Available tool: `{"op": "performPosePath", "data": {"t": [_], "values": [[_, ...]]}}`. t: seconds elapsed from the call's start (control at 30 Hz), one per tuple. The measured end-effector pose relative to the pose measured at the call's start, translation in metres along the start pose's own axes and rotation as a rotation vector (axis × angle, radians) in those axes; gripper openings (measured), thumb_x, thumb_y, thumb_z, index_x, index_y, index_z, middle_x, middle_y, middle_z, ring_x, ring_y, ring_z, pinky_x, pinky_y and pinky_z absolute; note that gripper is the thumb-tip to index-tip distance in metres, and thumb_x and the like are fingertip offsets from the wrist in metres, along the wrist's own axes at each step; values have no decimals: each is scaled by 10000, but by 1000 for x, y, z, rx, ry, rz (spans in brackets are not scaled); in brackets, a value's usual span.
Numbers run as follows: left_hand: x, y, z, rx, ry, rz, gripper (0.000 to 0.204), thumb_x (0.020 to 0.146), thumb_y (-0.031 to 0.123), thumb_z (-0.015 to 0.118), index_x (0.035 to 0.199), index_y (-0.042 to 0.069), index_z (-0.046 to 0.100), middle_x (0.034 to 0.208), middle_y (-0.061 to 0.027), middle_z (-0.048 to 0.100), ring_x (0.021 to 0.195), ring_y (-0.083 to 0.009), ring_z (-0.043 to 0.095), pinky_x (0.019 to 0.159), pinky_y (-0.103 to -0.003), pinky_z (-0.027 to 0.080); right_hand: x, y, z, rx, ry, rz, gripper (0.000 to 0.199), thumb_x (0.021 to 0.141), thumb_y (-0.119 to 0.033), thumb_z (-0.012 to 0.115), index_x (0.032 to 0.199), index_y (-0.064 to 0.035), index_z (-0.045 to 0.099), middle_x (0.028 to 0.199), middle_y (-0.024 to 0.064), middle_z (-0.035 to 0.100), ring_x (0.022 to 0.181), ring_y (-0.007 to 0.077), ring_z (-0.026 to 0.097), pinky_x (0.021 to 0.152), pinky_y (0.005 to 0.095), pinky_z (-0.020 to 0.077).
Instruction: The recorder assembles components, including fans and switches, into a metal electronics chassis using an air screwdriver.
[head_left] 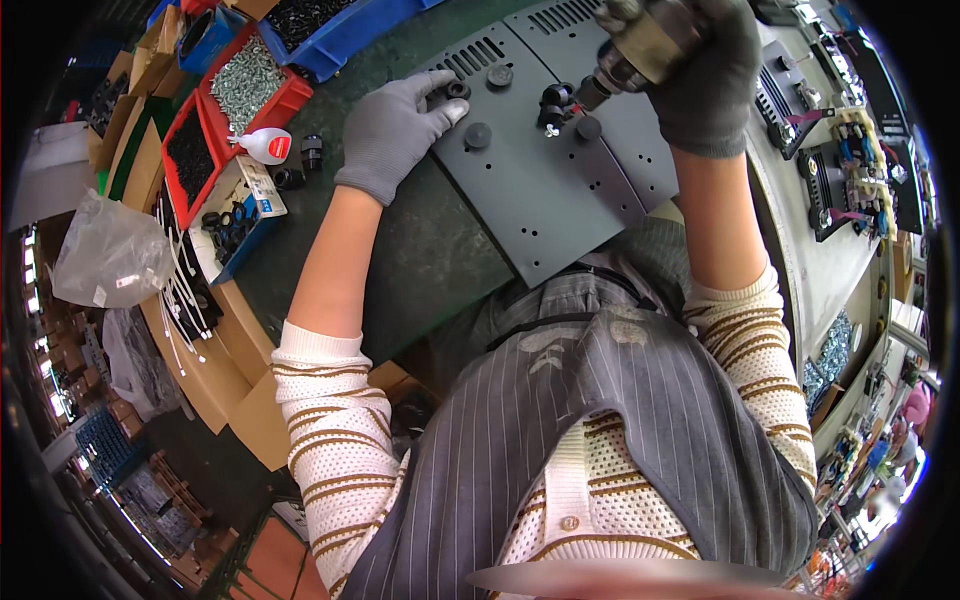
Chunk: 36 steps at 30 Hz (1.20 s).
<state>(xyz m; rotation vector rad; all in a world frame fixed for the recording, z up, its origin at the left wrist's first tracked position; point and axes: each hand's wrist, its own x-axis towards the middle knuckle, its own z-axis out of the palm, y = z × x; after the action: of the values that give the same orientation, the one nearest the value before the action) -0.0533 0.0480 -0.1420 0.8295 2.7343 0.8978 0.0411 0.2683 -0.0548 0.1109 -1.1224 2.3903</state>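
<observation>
Parts bins (240, 90) left of panel (560, 180) on bench (420, 250).

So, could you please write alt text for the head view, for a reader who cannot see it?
A gloved right hand presses a power screwdriver onto a dark grey metal panel, while the gloved left hand rests on the panel's edge by a black round foot. Red bins of screws stand to the left.

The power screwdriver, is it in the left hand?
No, the right hand grips the power screwdriver, while the left hand rests flat on the grey metal panel.
</observation>
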Motion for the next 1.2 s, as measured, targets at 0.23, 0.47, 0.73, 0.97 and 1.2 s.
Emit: {"op": "performPosePath", "data": {"t": [0.23, 0.47, 0.73, 0.97, 1.2], "values": [[-10, -37, -14, -305, 260, -109, 357, 780, 247, 720, 1091, 82, 663, 917, -85, 695, 784, -133, 638, 726, -258, 496, 30, 37, 41, -185, -14, 53, 278, 835, -185, 601, 1049, -28, 519, 781, 56, 569, 615, 168, 595, 564, 301, 505], [-14, -41, -5, -313, 263, -99, 365, 793, 265, 712, 1091, 60, 660, 903, -88, 683, 741, -139, 617, 700, -267, 491, 55, 78, 74, -190, -131, 208, 192, 813, -111, 640, 930, -60, 497, 569, 36, 512, 409, 112, 468, 356, 248, 355], [-16, -23, -5, -11, 190, -121, 385, 795, 364, 687, 1054, 80, 663, 797, -107, 635, 671, -198, 589, 621, -310, 457, 63, 143, 77, -264, -381, 21, 264, 769, -105, 675, 987, -72, 529, 767, -23, 532, 638, 63, 495, 568, 243, 434], [-18, -28, -4, 55, 255, -66, 313, 802, 359, 650, 991, 111, 672, 832, -85, 640, 759, -263, 610, 656, -369, 477, 60, 140, 82, -328, -393, 179, 291, 739, -117, 686, 991, -57, 553, 801, -33, 539, 698, 58, 486, 634, 240, 434], [-13, -22, -7, 95, 247, -40, 276, 809, 336, 637, 966, 110, 668, 835, -102, 641, 775, -288, 614, 656, -391, 475, 70, 171, 66, -513, -478, -172, 344, 774, -143, 650, 1084, -43, 539, 837, 23, 551, 721, 124, 532, 623, 319, 473]]}}
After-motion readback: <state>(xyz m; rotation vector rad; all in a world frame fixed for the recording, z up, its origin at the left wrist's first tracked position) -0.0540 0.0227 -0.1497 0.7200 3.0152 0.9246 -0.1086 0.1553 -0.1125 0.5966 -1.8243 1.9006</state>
